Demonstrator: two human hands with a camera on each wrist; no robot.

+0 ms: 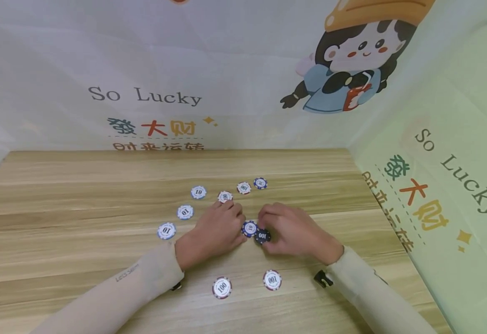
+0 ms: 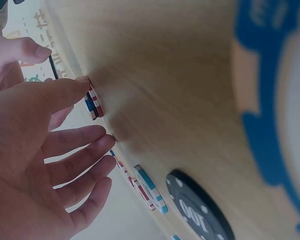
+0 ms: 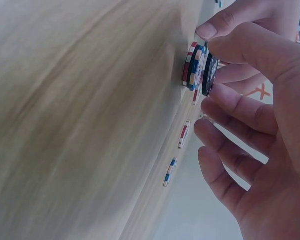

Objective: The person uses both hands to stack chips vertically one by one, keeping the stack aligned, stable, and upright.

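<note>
My right hand [image 1: 291, 229] pinches a black poker chip [image 1: 262, 236] marked 100. That chip is tilted against the edge of a small stack of poker chips [image 1: 249, 228], with a blue 10 chip on top. In the right wrist view, red-and-white and dark chips show below the blue one [image 3: 196, 67]. My left hand [image 1: 218, 228] holds the stack from the left, its thumb [image 2: 65, 92] against one side. Another black 100 chip [image 2: 194, 207] lies on the table by the left hand, hidden in the head view.
Three light blue 10 chips [image 1: 185, 212] lie to the left. Beyond my hands are white 100 chips [image 1: 244, 188] and a dark blue 10 chip [image 1: 260, 183]. Two red-edged 100 chips [image 1: 221, 287] lie nearer me on the wooden table [image 1: 80, 195]. Printed cloth walls [image 1: 243, 69] border it.
</note>
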